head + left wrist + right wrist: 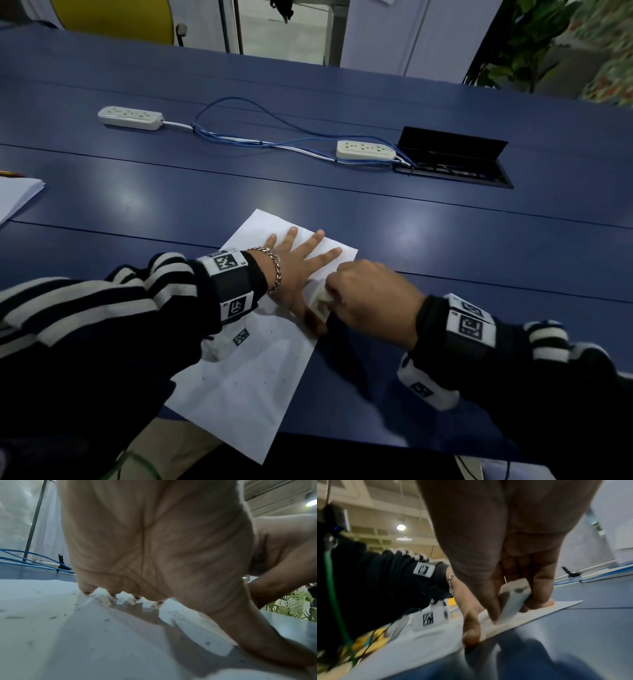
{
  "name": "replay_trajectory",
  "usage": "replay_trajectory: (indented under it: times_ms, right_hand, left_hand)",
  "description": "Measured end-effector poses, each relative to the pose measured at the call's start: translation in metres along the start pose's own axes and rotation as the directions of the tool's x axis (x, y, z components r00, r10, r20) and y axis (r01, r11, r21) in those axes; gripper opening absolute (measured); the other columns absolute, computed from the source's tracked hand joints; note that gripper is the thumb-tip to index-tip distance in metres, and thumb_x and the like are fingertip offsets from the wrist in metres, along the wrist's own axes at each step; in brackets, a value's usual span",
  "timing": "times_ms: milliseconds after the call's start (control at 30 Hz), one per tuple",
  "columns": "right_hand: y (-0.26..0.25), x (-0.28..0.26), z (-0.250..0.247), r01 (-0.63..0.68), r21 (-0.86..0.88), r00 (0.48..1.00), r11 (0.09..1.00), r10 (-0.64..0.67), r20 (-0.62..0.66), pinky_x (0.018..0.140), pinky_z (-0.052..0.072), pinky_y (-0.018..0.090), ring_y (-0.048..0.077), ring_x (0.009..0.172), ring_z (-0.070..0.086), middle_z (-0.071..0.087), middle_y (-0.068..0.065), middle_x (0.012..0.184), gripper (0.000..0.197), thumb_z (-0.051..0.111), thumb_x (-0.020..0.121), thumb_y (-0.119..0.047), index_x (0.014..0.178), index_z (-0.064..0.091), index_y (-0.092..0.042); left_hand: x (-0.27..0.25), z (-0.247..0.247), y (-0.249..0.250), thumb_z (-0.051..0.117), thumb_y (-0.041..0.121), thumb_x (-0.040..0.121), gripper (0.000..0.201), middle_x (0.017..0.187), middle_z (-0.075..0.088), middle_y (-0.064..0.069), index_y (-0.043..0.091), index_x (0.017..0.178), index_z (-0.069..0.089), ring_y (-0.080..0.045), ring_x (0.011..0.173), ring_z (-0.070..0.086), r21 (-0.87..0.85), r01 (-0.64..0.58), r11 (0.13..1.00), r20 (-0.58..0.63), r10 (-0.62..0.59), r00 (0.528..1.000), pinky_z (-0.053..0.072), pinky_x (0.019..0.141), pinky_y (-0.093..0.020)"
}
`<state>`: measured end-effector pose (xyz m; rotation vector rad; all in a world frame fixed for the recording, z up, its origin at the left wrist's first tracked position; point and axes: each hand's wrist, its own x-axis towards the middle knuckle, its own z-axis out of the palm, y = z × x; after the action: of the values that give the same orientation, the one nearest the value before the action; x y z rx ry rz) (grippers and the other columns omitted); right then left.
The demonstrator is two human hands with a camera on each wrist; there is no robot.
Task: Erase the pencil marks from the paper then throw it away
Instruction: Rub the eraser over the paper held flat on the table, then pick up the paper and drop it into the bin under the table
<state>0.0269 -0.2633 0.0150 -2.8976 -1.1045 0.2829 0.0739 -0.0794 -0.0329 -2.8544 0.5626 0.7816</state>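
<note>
L hand (297, 270) spread flat, pressing paper (246, 370) to table (445, 240). R hand (371, 298) pinches eraser (513, 599) w/ its tip on paper beside L thumb

two power strips (130, 118), one eraser (513, 599)

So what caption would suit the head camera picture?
Left hand flat on the white paper sheet while the right hand grips a white block eraser.

Left hand (294, 267) lies flat, fingers spread, palm down; right hand (368, 297) is curled, knuckles up, pinching.
</note>
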Motion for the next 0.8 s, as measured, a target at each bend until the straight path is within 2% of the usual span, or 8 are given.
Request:
replay_trajectory:
  times_ms: [167,267,333,433,500,600,700,800]
  right_hand:
    - [0.037,-0.026,-0.012,-0.099,0.148,0.982,0.984,0.121,-0.143,0.071,0.050,0.040,0.023,0.077,0.060,0.065,-0.004,0.079,0.030,0.051,0.098,-0.050,0.088,0.061,-0.024]
    - [0.066,-0.057,-0.011,-0.240,0.198,0.951,0.950,0.271,-0.147,0.075,0.051,0.039,0.017,0.079,0.063,0.069,-0.005,0.083,0.035,0.053,0.098,-0.054,0.090,0.067,-0.023]
    - [0.077,-0.075,-0.005,-0.335,0.229,0.929,0.914,0.361,-0.083,0.074,0.052,0.037,0.013,0.079,0.062,0.069,-0.008,0.086,0.028,0.055,0.097,-0.051,0.091,0.068,-0.026]
    - [0.083,-0.094,0.011,-0.414,0.183,0.906,0.892,0.422,-0.010,0.077,0.050,0.035,0.016,0.086,0.058,0.064,-0.006,0.099,0.010,0.061,0.095,-0.036,0.099,0.063,-0.027]
    - [0.084,-0.100,0.019,-0.447,0.153,0.892,0.881,0.452,0.005,0.080,0.048,0.035,0.017,0.091,0.055,0.060,-0.006,0.103,0.008,0.062,0.094,-0.033,0.101,0.059,-0.029]
    - [0.080,-0.102,0.023,-0.509,0.087,0.861,0.857,0.509,0.018,0.082,0.048,0.038,0.021,0.096,0.055,0.060,-0.002,0.107,0.012,0.059,0.093,-0.034,0.103,0.058,-0.027]
    - [0.048,-0.100,0.021,-0.412,-0.057,0.908,0.909,0.404,-0.113,0.087,0.049,0.044,0.026,0.104,0.055,0.061,0.000,0.114,0.028,0.057,0.091,-0.040,0.113,0.061,-0.025]
    - [-0.021,-0.096,0.012,-0.029,0.084,0.990,0.996,0.040,-0.132,0.090,0.052,0.037,0.020,0.105,0.060,0.064,-0.008,0.115,0.038,0.059,0.087,-0.046,0.123,0.063,-0.034]
  left_hand:
    - [-0.006,-0.015,-0.011,0.043,0.113,0.033,0.151,0.167,-0.037,0.000,0.055,0.148,-0.035,-0.040,0.156,-0.023,-0.106,-0.014,0.994,0.048,0.019,0.999,0.000,0.123,-0.068]
    - [-0.006,-0.049,-0.037,0.035,0.110,0.050,0.137,0.172,-0.023,-0.007,0.049,0.156,-0.026,-0.037,0.160,-0.010,-0.285,0.005,0.958,-0.044,-0.018,0.999,0.004,0.127,-0.060]
    - [-0.007,-0.075,-0.058,0.043,0.097,0.071,0.123,0.175,0.001,-0.005,0.035,0.166,-0.005,-0.027,0.161,0.006,-0.358,-0.023,0.933,-0.159,-0.037,0.987,0.009,0.129,-0.047]
    - [-0.008,-0.100,-0.087,0.055,0.056,0.102,0.073,0.163,0.043,-0.003,0.020,0.162,0.035,-0.021,0.148,0.041,-0.389,-0.035,0.921,-0.286,-0.085,0.954,0.026,0.120,-0.031]
    - [-0.005,-0.103,-0.100,0.056,0.043,0.105,0.055,0.148,0.060,-0.005,0.017,0.153,0.050,-0.024,0.134,0.055,-0.354,-0.019,0.935,-0.313,-0.099,0.945,0.035,0.112,-0.031]
    - [-0.003,-0.094,-0.103,0.058,0.034,0.104,0.044,0.140,0.065,-0.004,0.016,0.145,0.060,-0.026,0.129,0.059,-0.257,0.017,0.966,-0.270,-0.089,0.959,0.039,0.109,-0.031]
    - [0.004,-0.083,-0.096,0.066,0.037,0.099,0.045,0.135,0.068,-0.005,0.022,0.142,0.064,-0.026,0.126,0.061,-0.204,0.004,0.979,-0.259,-0.058,0.964,0.042,0.109,-0.035]
    - [0.015,-0.078,-0.087,0.072,0.039,0.094,0.045,0.128,0.070,-0.006,0.024,0.137,0.067,-0.027,0.120,0.064,-0.170,-0.031,0.985,-0.271,-0.017,0.962,0.047,0.104,-0.036]
